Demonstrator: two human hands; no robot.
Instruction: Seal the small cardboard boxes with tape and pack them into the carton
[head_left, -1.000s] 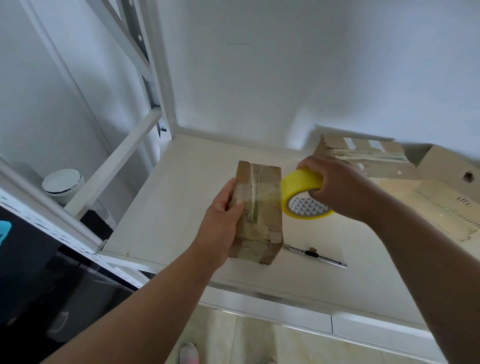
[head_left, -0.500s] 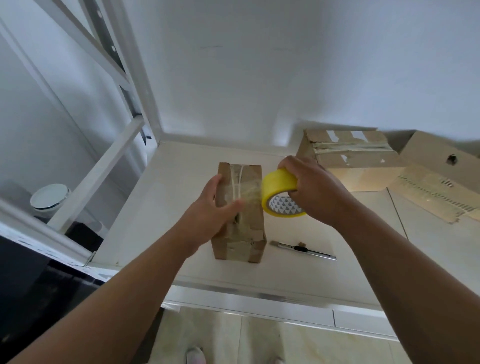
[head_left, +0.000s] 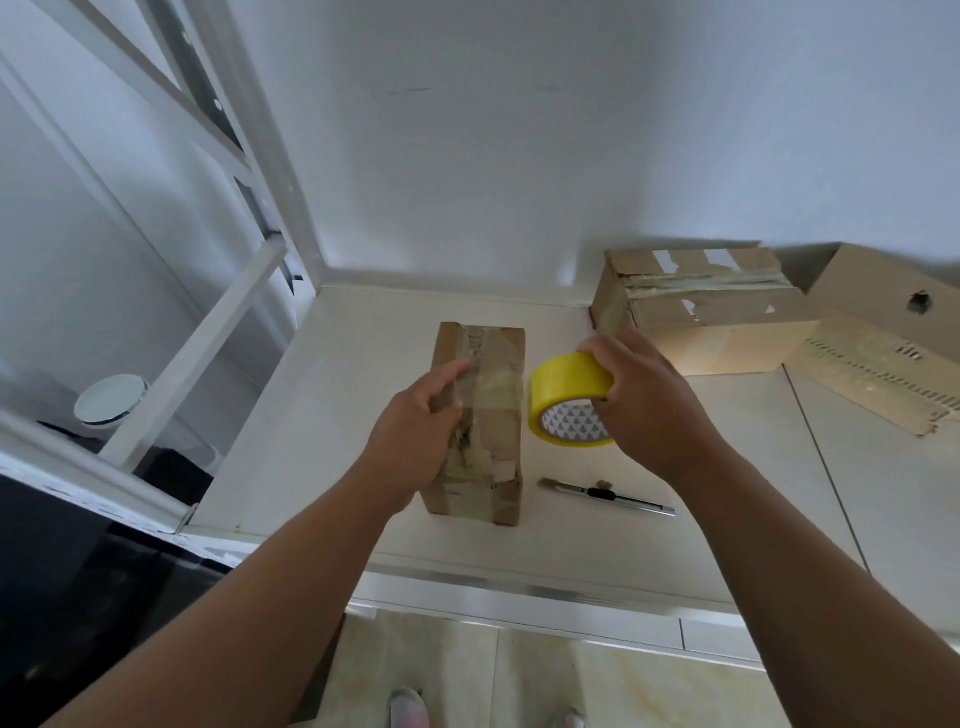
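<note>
- Small box (head_left: 496, 415) stood on table (head_left: 363, 395), near front edge.
- Box top and left side gripped by left hand (head_left: 415, 431), fingers curled.
- Yellow tape roll (head_left: 563, 392) grasped by right hand (head_left: 644, 400), just beside box.
- Step judged: sealing.
- Next: strip to be pressed down, then cut; knife (head_left: 608, 496) lies near.
- Clear strip hard to make out.
- Larger boxes (head_left: 727, 322) behind; right one cut off by frame.

Soft, even daylight, perhaps from the left; faint shadows, mild blur, bowed wide-angle edges.
</note>
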